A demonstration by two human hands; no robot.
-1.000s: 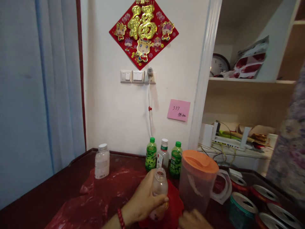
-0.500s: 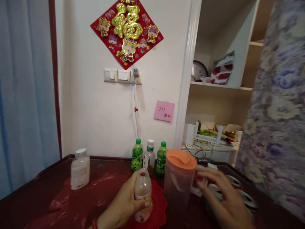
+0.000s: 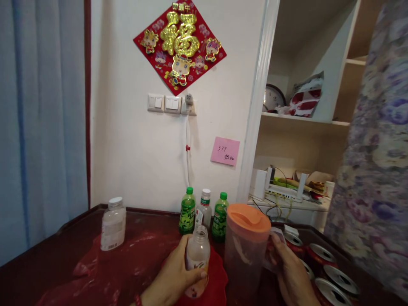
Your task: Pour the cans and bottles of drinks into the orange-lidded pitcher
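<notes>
My left hand (image 3: 174,272) is wrapped round a clear, uncapped bottle (image 3: 198,248) with a printed label. The bottle is upright over a red scalloped plate (image 3: 219,276); whether its base touches the plate is hidden. Just right of it stands a translucent pitcher (image 3: 244,259) with an orange lid (image 3: 249,217). At the pitcher's handle, my right hand (image 3: 291,272) has its fingers curled round the grip, partly hidden. Behind the bottle are two green bottles (image 3: 187,212) and a clear white-capped bottle (image 3: 204,210) between them.
Several opened drink cans (image 3: 321,255) crowd the table's right side. On the left a white-capped clear jar (image 3: 114,227) stands by a crumpled red plastic sheet (image 3: 127,263). Shelves with a router (image 3: 283,191) are beyond the table, beside a floral curtain (image 3: 366,170).
My right hand has moved in from above the cans and closed round the pitcher's handle. The left hand keeps hold of the bottle. The whole view has shifted slightly.
</notes>
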